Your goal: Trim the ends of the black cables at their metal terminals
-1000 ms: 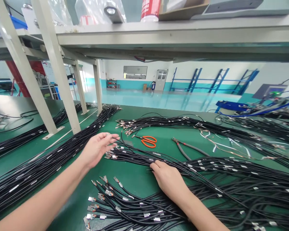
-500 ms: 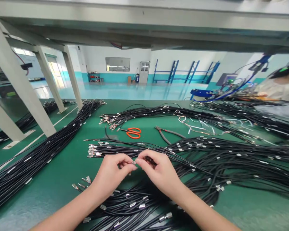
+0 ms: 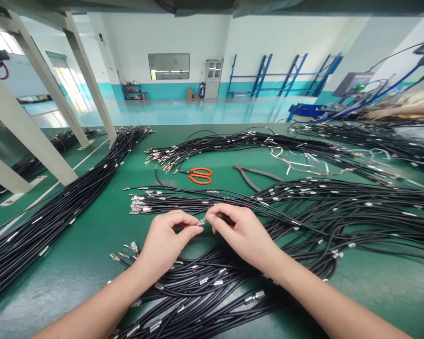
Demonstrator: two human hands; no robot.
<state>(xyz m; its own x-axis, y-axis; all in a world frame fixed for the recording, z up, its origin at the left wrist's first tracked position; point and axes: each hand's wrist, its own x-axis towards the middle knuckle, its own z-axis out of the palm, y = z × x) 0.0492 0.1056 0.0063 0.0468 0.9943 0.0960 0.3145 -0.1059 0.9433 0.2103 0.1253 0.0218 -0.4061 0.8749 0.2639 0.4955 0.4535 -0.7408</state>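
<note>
Terminal (image 3: 201, 222): gripped this small metal piece between thumb and forefinger of the left hand (image 3: 169, 238), above the table (image 3: 92, 247), between its near and far edges. Curled the fingers of the right hand (image 3: 242, 233) together at its other end; could not tell whether clenched on anything. Saw black cables (image 3: 191, 301) below both wrists toward the near edge, and a cable bundle (image 3: 169, 205) just beyond the fingertips. Noted scissors (image 3: 200, 175) and pliers (image 3: 240, 169) nearer the far edge, and a thick bundle (image 3: 81, 193) slanting along the left toward that edge.
</note>
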